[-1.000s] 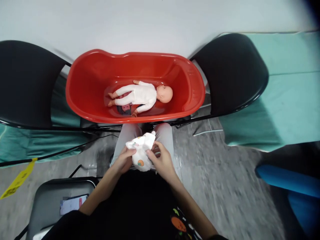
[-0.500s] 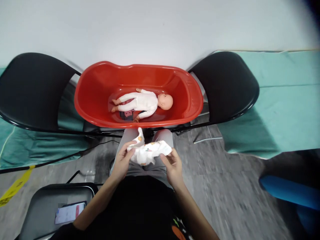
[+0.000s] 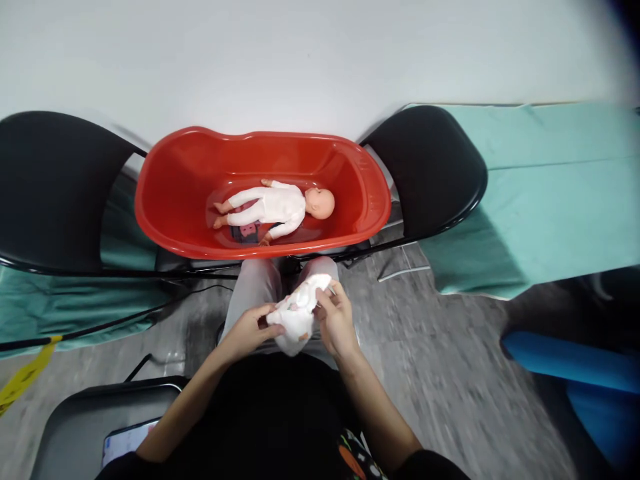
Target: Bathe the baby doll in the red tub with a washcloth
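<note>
Both hands hold a small white printed cloth (image 3: 299,313) bunched over the person's lap: the left hand (image 3: 249,330) pinches its near-left edge, the right hand (image 3: 336,320) grips its far end. Its long axis slants toward the red tub (image 3: 165,200) with the doll (image 3: 273,205).

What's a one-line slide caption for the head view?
Both hands, left hand and right hand, bunch a small printed cloth before a red tub holding a doll.
</note>
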Available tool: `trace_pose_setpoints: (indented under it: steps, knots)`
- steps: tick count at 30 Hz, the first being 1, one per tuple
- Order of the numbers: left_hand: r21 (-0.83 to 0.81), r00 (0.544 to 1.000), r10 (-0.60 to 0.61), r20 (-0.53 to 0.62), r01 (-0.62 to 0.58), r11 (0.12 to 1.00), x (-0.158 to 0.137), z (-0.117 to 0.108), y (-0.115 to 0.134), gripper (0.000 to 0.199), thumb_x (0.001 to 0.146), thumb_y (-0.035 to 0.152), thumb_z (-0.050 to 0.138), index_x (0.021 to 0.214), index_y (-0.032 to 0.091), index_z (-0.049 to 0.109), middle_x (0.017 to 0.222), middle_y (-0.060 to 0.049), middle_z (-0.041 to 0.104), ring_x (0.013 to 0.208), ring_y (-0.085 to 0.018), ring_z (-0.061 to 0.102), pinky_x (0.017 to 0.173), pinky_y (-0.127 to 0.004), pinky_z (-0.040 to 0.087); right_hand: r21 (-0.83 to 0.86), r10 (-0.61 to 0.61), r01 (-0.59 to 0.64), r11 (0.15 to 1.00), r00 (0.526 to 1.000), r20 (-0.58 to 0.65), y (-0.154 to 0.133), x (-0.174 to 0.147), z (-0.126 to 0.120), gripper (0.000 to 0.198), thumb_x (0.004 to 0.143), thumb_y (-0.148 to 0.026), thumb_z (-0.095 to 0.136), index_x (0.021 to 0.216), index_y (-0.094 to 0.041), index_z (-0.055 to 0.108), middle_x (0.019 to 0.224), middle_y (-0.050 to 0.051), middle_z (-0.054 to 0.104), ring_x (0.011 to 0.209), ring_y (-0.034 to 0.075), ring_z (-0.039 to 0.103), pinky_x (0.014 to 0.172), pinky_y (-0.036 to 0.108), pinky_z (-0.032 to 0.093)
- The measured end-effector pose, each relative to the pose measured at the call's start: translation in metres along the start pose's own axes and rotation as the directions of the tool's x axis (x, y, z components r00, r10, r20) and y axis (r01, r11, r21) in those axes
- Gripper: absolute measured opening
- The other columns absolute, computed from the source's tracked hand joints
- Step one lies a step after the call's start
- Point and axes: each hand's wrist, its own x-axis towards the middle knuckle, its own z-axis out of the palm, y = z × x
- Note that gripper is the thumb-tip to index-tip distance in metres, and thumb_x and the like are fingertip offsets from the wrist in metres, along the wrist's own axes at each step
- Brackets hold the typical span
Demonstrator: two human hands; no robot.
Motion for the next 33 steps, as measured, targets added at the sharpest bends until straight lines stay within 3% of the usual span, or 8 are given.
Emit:
trace_pose_setpoints:
  steps: [5, 11, 14, 18, 21, 25, 27, 33]
  knots:
    - [0.367, 0.945, 0.237, -0.227, -0.142, 0.919, -0.006, 0.001, -0.001, 0.026, 0.087, 0.046, 0.080, 0.088, 0.020, 0.081, 0.147, -0.014, 0.058, 0.137, -0.038, 0.050, 0.120, -0.045, 0.036, -0.342, -0.100, 0.110, 0.933, 0.994, 0.047, 0.026, 0.031, -0.008, 0.071, 0.075, -0.062, 0.082, 0.132, -0.023, 0.066, 0.138, 0.010, 0.066, 0.107, 0.021, 0.067, 0.084, 0.030, 0.056]
    - [0.556, 0.919, 0.364, -0.153, -0.224, 0.800, -0.014, 0.003, 0.020, 0.029, 0.095, 0.041, 0.070, 0.076, 0.020, 0.074, 0.129, -0.013, 0.058, 0.122, -0.031, 0.058, 0.113, -0.041, 0.041, -0.339, 0.220, -0.053, 0.939, 0.851, 0.477, 0.062, 0.027, 0.002, 0.072, 0.085, -0.082, 0.065, 0.114, -0.017, 0.077, 0.111, 0.008, 0.076, 0.099, 0.020, 0.067, 0.084, 0.028, 0.053]
    - [0.546, 0.906, 0.389, -0.167, -0.243, 0.802, -0.017, 0.002, 0.026, 0.031, 0.094, 0.043, 0.071, 0.074, 0.019, 0.072, 0.127, -0.012, 0.056, 0.120, -0.031, 0.058, 0.111, -0.039, 0.044, -0.273, 0.261, -0.140, 0.952, 0.838, 0.479, 0.059, 0.020, 0.009, 0.072, 0.085, -0.078, 0.070, 0.125, -0.019, 0.074, 0.110, 0.006, 0.075, 0.083, 0.014, 0.063, 0.067, 0.020, 0.046]
    - [0.529, 0.932, 0.348, -0.103, -0.245, 0.813, -0.023, -0.002, 0.029, 0.032, 0.096, 0.043, 0.068, 0.074, 0.019, 0.071, 0.118, -0.010, 0.060, 0.107, -0.027, 0.062, 0.100, -0.036, 0.050, -0.314, 0.406, -0.279, 0.908, 0.772, 0.489, 0.046, 0.017, 0.003, 0.062, 0.080, -0.071, 0.080, 0.101, -0.013, 0.076, 0.078, 0.001, 0.068, 0.062, 0.009, 0.050, 0.055, 0.018, 0.034]
    - [0.514, 0.957, 0.282, -0.062, -0.212, 0.831, -0.025, -0.003, 0.030, 0.030, 0.097, 0.042, 0.066, 0.078, 0.019, 0.072, 0.109, -0.008, 0.062, 0.094, -0.022, 0.063, 0.088, -0.032, 0.051, -0.264, 0.374, -0.284, 0.922, 0.832, 0.410, 0.029, 0.014, -0.010, 0.055, 0.076, -0.065, 0.086, 0.090, -0.014, 0.073, 0.075, -0.001, 0.065, 0.062, 0.010, 0.051, 0.055, 0.019, 0.036]
    - [0.457, 0.970, 0.228, -0.080, -0.167, 0.874, -0.025, -0.002, 0.028, 0.033, 0.095, 0.046, 0.070, 0.077, 0.018, 0.072, 0.105, -0.008, 0.060, 0.088, -0.019, 0.059, 0.073, -0.027, 0.048, -0.223, 0.183, -0.110, 0.969, 0.922, 0.341, -0.013, -0.005, -0.016, 0.042, 0.087, -0.059, 0.079, 0.093, -0.018, 0.072, 0.078, -0.001, 0.066, 0.066, 0.011, 0.056, 0.059, 0.020, 0.043]
    - [0.309, 0.988, 0.149, -0.031, -0.132, 0.942, -0.024, -0.002, 0.025, 0.034, 0.095, 0.050, 0.071, 0.083, 0.018, 0.075, 0.105, -0.007, 0.062, 0.092, -0.021, 0.060, 0.077, -0.027, 0.049, -0.284, 0.055, 0.069, 0.956, 0.912, 0.406, -0.035, -0.023, -0.008, 0.033, 0.092, -0.050, 0.076, 0.106, -0.020, 0.075, 0.093, 0.002, 0.073, 0.081, 0.016, 0.066, 0.072, 0.024, 0.052]
    - [-0.231, 0.961, -0.107, 0.254, 0.168, 0.958, -0.026, -0.014, 0.010, 0.079, 0.089, 0.089, 0.051, 0.134, 0.028, 0.070, 0.114, -0.009, 0.074, 0.106, -0.030, 0.068, 0.098, -0.039, 0.053, -0.453, 0.058, 0.458, 0.765, 0.651, 0.757, -0.059, -0.065, 0.030, 0.041, 0.097, -0.015, 0.063, 0.134, -0.030, 0.074, 0.136, 0.003, 0.071, 0.129, 0.019, 0.064, 0.118, 0.032, 0.046]
